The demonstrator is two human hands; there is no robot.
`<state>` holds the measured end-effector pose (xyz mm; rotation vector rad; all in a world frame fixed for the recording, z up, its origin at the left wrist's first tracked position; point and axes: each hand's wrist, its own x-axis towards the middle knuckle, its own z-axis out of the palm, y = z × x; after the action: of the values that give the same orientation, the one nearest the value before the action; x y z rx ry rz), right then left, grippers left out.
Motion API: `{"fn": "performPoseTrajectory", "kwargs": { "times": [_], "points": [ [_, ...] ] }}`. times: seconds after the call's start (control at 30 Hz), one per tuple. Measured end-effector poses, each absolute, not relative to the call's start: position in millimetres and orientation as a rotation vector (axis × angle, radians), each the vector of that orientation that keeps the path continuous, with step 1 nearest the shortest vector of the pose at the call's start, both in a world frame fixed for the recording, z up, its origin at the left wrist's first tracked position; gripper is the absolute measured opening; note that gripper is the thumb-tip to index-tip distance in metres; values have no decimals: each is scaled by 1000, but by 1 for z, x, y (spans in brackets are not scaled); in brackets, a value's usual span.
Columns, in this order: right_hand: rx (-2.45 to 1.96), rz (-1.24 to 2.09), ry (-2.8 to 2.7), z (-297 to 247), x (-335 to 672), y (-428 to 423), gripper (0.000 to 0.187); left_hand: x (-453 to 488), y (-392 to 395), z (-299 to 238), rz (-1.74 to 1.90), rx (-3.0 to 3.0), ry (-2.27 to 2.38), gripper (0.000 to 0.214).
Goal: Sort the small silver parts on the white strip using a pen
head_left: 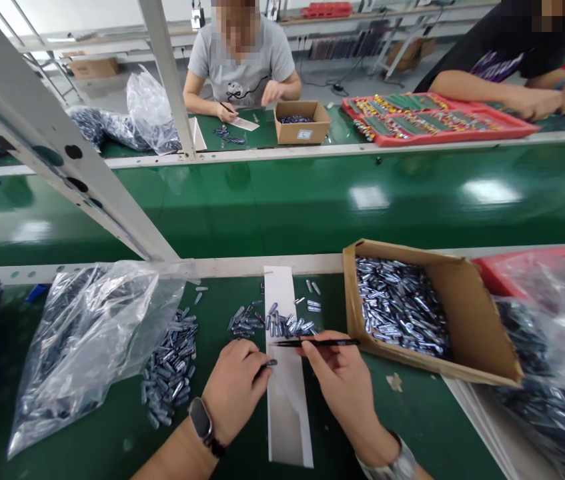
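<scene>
My left hand (236,379), with a dark band on its wrist, pinches one small shiny dark capsule-shaped piece (271,363) between thumb and fingers. In my right hand (345,381) lies a pair of black tweezers (335,343), held almost level with the tip pointing left. Both hands are over a long white paper strip (287,400) on the green table. Just beyond the tweezers, a cluster of similar pieces (282,325) lies across the strip. More loose pieces (246,321) are scattered to its left, and a few (313,305) to its right.
A cardboard box (467,320) full of pieces stands at right, beside plastic bags (557,373). At left lie a clear bag (97,340) and a heap of pieces (169,373). A white post (112,193) rises front left. Across the green belt (262,200), two people work near a red tray (442,137).
</scene>
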<state>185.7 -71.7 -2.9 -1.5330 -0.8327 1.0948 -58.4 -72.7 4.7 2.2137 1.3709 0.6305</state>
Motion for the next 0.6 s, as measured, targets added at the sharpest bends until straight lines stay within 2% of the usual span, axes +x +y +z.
{"fn": "performPoseTrajectory", "kwargs": {
  "times": [0.23, 0.6],
  "points": [
    [-1508, 1168, -872, -2, 191, -71, 63, -58, -72, 7, 656, 2191, 1344, 26],
    [-1530, 1137, -818, 6, 185, -65, 78, -59, -71, 4, 679, 2144, 1314, 25]
  ]
}}
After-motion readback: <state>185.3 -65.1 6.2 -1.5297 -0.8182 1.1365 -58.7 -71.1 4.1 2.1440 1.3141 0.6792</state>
